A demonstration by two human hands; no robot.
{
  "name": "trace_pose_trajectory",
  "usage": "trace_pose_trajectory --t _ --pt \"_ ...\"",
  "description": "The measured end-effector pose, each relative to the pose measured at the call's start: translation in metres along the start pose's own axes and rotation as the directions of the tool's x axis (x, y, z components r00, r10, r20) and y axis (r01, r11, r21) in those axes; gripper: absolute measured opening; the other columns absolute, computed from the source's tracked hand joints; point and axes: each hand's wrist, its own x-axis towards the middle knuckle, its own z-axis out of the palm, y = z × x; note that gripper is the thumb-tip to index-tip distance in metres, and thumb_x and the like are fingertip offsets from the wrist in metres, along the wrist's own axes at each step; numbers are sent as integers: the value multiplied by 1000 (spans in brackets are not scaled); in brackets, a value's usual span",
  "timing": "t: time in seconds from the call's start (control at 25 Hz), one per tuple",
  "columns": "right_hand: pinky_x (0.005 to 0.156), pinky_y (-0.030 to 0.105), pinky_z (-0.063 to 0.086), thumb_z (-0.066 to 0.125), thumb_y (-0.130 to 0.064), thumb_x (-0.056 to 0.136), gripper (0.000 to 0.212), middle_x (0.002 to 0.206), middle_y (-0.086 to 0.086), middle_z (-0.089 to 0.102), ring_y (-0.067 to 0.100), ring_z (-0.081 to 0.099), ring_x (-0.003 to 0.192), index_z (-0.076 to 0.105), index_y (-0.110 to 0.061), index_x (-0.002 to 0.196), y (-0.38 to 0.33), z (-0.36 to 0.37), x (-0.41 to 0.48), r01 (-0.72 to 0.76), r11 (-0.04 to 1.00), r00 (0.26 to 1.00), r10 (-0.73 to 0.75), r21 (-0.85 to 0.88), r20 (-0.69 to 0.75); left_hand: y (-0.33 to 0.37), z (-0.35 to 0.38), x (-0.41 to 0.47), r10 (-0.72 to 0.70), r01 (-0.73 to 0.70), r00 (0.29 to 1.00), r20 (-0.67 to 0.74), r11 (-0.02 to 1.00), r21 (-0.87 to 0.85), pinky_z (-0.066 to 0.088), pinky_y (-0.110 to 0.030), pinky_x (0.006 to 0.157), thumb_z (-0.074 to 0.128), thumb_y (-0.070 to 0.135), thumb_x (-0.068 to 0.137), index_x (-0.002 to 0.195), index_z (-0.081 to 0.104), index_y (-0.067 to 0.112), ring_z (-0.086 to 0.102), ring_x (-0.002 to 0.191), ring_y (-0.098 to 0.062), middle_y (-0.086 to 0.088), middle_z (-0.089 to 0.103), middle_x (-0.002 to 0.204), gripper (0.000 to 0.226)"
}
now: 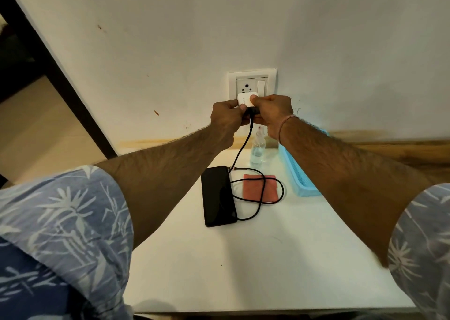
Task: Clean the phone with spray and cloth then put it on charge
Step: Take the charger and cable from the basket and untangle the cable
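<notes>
Glossy black phone (219, 195) — cabled; left hand (225, 116), right hand (274, 112) grip charger (245, 99).

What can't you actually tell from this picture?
All in the head view:
- Whether the charger sits fully in the wall socket: the left hand and right hand cover its pins.
- Top of the spray bottle: blurred, partly behind the right wrist.
- Contents of the blue tray: the right forearm covers most of it.
- Whether the phone is charging: its screen is dark.

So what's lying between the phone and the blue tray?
In the head view, the red cloth lies there, with loops of the black charging cable across it.
</notes>
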Motion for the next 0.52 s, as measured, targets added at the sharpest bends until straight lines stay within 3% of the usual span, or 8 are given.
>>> trace_pose_trajectory --t 0.28,0.52 --pt "75 41 61 75 -18 83 39 111 17 68 30 70 91 61 -1 115 -14 4 14 -76 995 997 75 71 18 7 5 10 18 -17 997 -77 1000 13 62 -44 83 63 6 97 120 64 -9 73 88 -34 -24 71 107 27" --pt "67 36 62 75 -16 83 39 107 16 68 27 71 84 59 -3 115 -18 11 18 -95 992 995 97 83 -23 11 5 14 29 -20 994 -108 996 83 63 -38 78 64 9 97 120 63 -8 73 87 -31 -22 71 107 29"
